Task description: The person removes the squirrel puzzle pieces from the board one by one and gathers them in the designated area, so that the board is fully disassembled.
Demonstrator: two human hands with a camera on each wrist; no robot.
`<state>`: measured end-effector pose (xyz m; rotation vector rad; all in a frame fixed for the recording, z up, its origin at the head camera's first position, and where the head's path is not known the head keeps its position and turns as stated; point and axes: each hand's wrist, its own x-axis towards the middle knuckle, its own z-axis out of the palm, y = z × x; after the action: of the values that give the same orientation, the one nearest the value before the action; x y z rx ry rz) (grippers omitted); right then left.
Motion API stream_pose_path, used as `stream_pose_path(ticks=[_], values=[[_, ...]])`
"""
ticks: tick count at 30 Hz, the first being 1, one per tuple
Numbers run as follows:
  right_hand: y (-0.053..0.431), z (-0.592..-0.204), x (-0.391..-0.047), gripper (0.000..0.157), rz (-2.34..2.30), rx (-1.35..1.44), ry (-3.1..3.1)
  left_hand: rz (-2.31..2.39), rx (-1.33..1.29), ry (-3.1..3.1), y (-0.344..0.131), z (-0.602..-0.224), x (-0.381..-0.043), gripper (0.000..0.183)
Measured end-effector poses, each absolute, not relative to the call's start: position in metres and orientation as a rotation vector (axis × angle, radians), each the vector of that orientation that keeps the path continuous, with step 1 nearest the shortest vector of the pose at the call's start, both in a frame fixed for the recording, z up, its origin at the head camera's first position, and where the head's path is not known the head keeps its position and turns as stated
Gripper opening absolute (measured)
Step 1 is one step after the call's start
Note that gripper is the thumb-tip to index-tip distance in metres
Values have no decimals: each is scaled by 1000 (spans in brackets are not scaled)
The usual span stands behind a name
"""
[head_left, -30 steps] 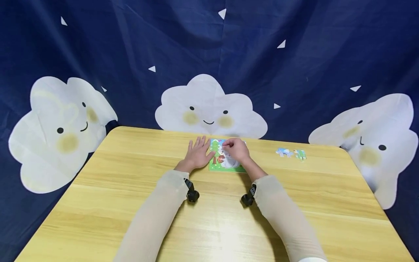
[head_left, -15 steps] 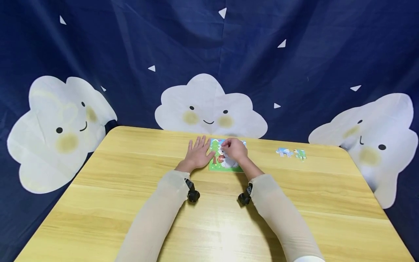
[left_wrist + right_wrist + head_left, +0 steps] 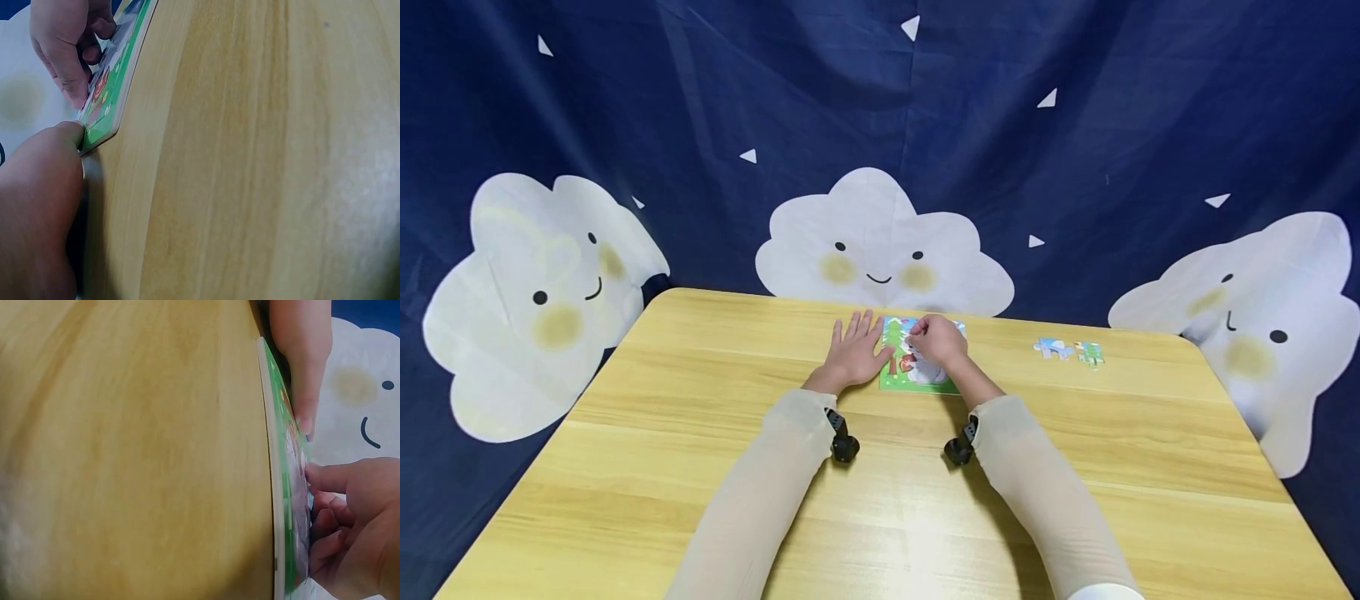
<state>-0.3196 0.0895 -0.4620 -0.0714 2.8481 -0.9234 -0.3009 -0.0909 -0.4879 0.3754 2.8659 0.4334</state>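
A jigsaw puzzle (image 3: 928, 377) in a flat tray lies near the table's far edge, showing trees, a small brown animal and a grey-white figure on green. My left hand (image 3: 853, 357) rests flat with fingers spread at its left side, thumb on its edge. Over the puzzle's upper middle is my right hand (image 3: 942, 340), thumb and fingers curled and pinching a puzzle piece low against the picture; the piece is almost wholly hidden. In the right wrist view, the right fingertips (image 3: 315, 475) touch the puzzle surface, close to the left thumb (image 3: 306, 412).
Two loose puzzle pieces lie to the right, a blue one (image 3: 1052, 348) and a green one (image 3: 1089, 354). The wooden table (image 3: 700, 433) ends just behind the puzzle, where a dark blue cloth (image 3: 820, 100) with clouds hangs.
My right hand has shifted slightly left over the puzzle, its wrist moving inward. The left hand keeps its place, and the loose pieces have not moved.
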Motion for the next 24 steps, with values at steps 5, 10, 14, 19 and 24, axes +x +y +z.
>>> stream_pose_path(ticks=[5, 10, 14, 19, 24], values=[[92, -463, -320, 17, -975, -68, 2829, 417, 360, 2846, -90, -489, -304, 71], [95, -465, -320, 15, -1011, -123, 2813, 407, 359, 2841, -90, -489, -304, 71], [96, -466, -320, 13, -1014, -159, 2818, 408, 356, 2845, -90, -489, -304, 71], [97, -470, -322, 15, -984, -191, 2861, 413, 356, 2847, -90, -491, -305, 71], [101, -471, -322, 16, -1028, -243, 2849, 407, 359, 2843, -90, -492, -305, 71]])
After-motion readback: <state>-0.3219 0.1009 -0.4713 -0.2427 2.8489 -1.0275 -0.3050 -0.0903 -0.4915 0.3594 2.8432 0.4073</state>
